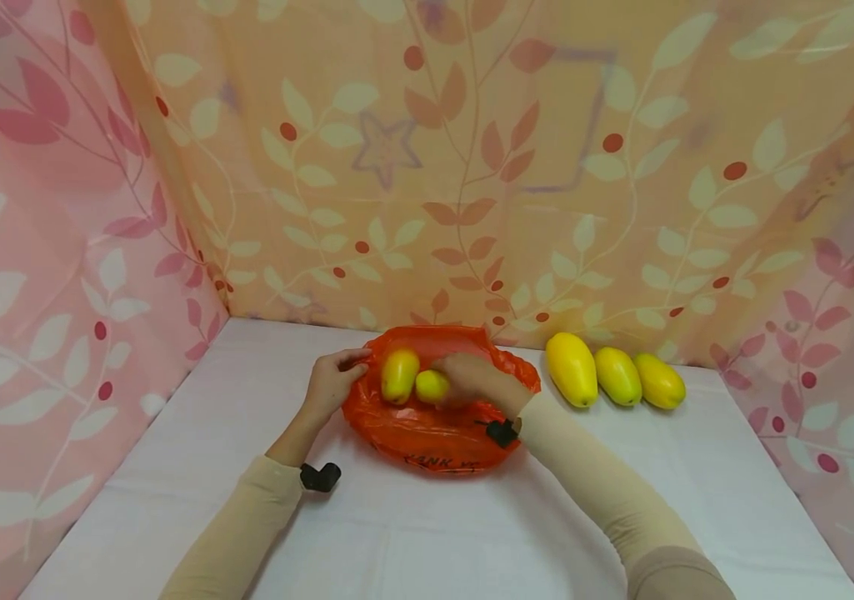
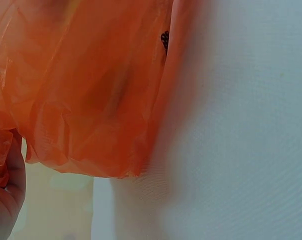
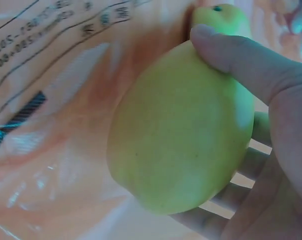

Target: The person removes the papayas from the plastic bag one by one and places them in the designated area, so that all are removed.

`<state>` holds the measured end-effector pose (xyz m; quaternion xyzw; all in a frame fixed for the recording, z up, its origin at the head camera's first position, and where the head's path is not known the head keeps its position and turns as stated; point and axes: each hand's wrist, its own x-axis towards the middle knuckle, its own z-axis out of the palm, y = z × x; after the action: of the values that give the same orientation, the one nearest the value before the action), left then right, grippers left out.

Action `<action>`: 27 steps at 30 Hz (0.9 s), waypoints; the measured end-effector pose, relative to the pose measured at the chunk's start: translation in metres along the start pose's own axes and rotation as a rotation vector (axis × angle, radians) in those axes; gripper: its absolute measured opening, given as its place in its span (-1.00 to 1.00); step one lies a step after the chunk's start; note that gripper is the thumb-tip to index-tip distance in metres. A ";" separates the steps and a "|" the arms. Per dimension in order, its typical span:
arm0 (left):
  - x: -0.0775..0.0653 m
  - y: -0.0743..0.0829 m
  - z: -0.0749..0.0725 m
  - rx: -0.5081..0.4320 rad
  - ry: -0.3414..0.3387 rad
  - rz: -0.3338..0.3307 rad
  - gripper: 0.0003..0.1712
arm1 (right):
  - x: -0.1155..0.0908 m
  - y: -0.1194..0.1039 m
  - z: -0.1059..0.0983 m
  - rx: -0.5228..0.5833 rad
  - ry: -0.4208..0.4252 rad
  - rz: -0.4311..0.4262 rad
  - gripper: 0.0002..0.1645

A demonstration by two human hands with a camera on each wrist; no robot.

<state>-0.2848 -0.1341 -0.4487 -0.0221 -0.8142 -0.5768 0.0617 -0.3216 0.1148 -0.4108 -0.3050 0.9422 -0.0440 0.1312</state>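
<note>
An orange-red plastic bag lies spread with its mouth open in the head view. My left hand pinches the bag's left edge; in the left wrist view part of that hand shows beside the bunched film. Inside the bag, my right hand holds a yellow-green mango. The right wrist view shows this mango large, with the thumb across its upper side and the fingers behind it. Left of it in the bag sits another yellow mango.
Three yellow fruits, a larger one, a middle one and a right one, lie side by side right of the bag. They rest on a white-covered table. A leaf-patterned curtain stands behind and along both sides.
</note>
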 end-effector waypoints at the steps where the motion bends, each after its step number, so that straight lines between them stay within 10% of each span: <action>1: 0.000 0.000 0.000 -0.001 0.000 0.000 -0.67 | -0.001 0.000 -0.002 0.005 0.006 -0.002 -0.22; 27: -0.001 0.000 -0.002 -0.018 -0.011 -0.012 -0.67 | -0.074 0.008 -0.059 0.138 0.194 0.033 -0.22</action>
<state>-0.2835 -0.1361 -0.4476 -0.0209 -0.8093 -0.5846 0.0536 -0.2846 0.1647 -0.3389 -0.2743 0.9501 -0.1358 0.0609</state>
